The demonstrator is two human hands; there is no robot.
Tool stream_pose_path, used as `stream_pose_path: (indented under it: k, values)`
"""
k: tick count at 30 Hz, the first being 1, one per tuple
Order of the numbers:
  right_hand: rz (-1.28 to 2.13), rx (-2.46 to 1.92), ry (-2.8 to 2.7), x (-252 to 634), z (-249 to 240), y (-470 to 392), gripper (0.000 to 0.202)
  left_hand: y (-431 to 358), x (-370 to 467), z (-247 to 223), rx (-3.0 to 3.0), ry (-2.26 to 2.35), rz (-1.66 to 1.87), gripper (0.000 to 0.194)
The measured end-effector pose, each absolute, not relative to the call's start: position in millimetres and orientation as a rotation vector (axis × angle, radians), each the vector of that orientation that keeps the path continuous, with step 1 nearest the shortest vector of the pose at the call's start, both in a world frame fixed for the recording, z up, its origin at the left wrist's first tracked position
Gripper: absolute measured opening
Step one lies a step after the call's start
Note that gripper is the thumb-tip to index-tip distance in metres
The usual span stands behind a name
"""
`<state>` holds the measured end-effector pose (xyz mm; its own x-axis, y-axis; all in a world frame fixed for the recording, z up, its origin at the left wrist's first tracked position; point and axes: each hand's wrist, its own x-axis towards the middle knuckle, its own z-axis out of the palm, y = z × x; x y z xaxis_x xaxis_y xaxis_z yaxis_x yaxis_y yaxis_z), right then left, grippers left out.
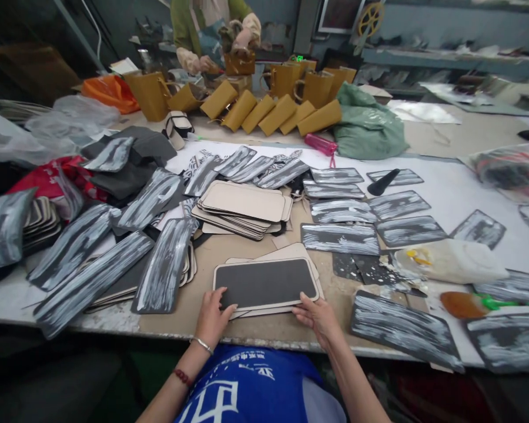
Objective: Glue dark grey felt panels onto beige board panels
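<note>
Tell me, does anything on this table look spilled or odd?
Yes. Out past the right hand, white spatters speckle a dark sheet beside a whitish container that seems to lie on its side. They look like spills, unlike the long streaks on nearby panels.

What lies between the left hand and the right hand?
In the head view, the grey panel, with its pale border, lies between the left hand and right hand; both touch it.

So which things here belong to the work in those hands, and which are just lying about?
Seemingly part of the work:
dark panel with pale border, touched by the left hand and right hand
stack of pale panels
white-streaked dark panels

Probably just lying about:
pink pouch
green plastic bag
orange bag
</note>
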<state>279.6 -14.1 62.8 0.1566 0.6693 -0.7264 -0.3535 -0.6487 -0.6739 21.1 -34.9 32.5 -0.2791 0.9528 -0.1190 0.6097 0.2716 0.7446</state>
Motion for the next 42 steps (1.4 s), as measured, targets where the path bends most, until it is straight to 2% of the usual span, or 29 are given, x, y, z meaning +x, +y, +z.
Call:
stream_pose_path:
  k: [10, 16, 31, 42]
  values:
    - [1.523, -1.594, -0.241, 271.5, 52.8, -15.8, 0.033, -34.1, 19.6, 30.9, 1.491, 1.980, 0.675, 0.043]
    - [1.543, -1.537, -0.180, 268.2, 51.9, -15.9, 0.042, -33.6, 20.4, 34.9, 1.455, 1.974, 0.693, 0.042]
    - [1.501, -1.602, -0.215, 262.7, 52.9, -14.7, 0.032, -32.7, 20.7, 36.6, 1.449, 1.956, 0.706, 0.040]
    - [1.438, -1.617, -0.366, 265.4, 60.5, -22.6, 0.051, -25.4, 8.1, 42.5, 1.347, 1.967, 0.740, 0.037]
